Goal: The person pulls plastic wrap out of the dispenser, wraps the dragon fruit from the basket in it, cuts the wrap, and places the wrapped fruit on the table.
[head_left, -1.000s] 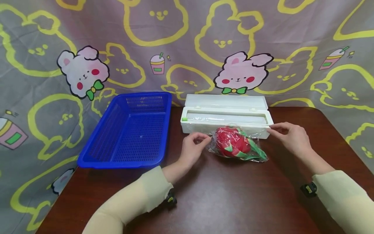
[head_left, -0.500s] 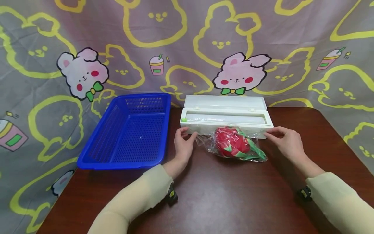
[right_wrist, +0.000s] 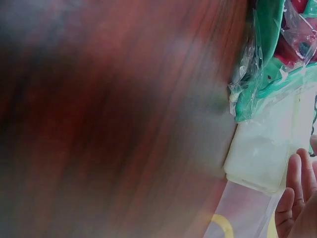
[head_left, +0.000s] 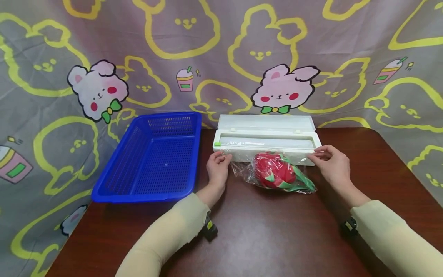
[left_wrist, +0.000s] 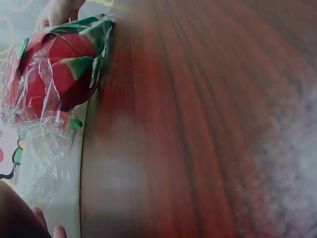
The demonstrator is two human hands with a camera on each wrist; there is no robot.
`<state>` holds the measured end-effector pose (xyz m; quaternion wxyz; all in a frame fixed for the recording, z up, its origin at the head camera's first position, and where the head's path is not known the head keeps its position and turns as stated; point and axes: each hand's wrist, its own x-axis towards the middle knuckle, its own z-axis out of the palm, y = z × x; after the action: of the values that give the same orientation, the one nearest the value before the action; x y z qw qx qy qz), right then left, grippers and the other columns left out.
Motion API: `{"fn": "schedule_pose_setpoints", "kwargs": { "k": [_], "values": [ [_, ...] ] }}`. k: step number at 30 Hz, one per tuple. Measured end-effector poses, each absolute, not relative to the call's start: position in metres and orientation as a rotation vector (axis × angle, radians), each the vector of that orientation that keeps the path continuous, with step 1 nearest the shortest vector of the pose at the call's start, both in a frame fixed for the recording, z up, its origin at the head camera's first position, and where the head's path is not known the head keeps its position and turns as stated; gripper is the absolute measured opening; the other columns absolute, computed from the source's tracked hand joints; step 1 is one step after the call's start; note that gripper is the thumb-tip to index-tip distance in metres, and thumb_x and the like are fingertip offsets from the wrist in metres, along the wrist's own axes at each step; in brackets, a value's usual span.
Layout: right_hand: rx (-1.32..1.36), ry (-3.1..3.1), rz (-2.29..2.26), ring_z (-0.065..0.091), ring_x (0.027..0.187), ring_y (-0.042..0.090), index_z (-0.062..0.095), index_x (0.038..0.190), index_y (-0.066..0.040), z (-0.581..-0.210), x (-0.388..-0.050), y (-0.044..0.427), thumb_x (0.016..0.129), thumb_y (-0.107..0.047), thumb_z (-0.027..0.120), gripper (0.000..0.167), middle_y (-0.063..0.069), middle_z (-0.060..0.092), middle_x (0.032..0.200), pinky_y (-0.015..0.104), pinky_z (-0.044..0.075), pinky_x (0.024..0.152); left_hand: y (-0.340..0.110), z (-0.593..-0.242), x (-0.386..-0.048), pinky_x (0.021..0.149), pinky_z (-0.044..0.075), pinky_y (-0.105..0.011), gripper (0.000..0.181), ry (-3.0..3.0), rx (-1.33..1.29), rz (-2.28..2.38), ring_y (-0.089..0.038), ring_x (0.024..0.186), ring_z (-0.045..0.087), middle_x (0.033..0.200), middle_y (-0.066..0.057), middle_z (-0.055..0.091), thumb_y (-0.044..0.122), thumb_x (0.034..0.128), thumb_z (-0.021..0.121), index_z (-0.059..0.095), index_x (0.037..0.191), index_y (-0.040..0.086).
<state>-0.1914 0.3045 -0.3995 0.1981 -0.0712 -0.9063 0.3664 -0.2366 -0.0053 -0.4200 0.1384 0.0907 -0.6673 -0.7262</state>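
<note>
A red dragon fruit (head_left: 273, 169) with green scales, wrapped in clear cling film (head_left: 242, 171), lies before a long white cling film box (head_left: 238, 154). The box's lid stands raised behind, and a film roll (head_left: 266, 142) sits in its slot. My left hand (head_left: 217, 169) pinches the film's edge at the box's left front corner. At the other end, my right hand (head_left: 333, 167) pinches film near the right front corner, thumb and forefinger close together. In the left wrist view the wrinkled film runs from the fruit (left_wrist: 64, 74) along the box towards my fingertips (left_wrist: 59, 231).
A blue perforated plastic basket (head_left: 162, 165) stands on the left of the brown wooden table (head_left: 270, 231). Behind the box hangs a curtain (head_left: 221, 46) printed with cartoon rabbits. A small green slider (head_left: 217, 144) sits at the box's left end.
My left hand has moved left from beside the fruit to the box's corner, spreading the film. My right hand has shifted slightly left. The wrapped fruit has stayed in place.
</note>
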Motion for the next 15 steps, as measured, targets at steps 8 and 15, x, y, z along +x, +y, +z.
{"fn": "schedule_pose_setpoints", "kwargs": {
  "k": [8,15],
  "values": [
    [-0.200,-2.531,0.923,0.052,0.065,0.019,0.076,0.097,-0.002,-0.398,-0.195,0.299,0.088,-0.027,0.074,0.027,0.015,0.070,0.081,0.025,0.037,0.052,-0.007,-0.419,-0.237,0.071,0.046,-0.021,0.012,-2.056,0.166,-1.959,-0.009,0.075,0.057,0.080,-0.004,0.068,0.005,0.0854,0.073,0.075,0.094,-0.003],
    [-0.179,-2.527,0.978,0.051,0.064,0.014,0.073,0.097,0.001,-0.388,-0.196,0.298,0.090,-0.027,0.070,0.028,0.018,0.069,0.086,0.019,0.040,0.049,-0.006,-0.415,-0.235,0.075,0.049,-0.026,0.011,-2.100,0.057,-1.872,-0.014,0.080,0.062,0.085,-0.008,0.072,0.010,0.0868,0.073,0.076,0.093,0.000]
  ]
}}
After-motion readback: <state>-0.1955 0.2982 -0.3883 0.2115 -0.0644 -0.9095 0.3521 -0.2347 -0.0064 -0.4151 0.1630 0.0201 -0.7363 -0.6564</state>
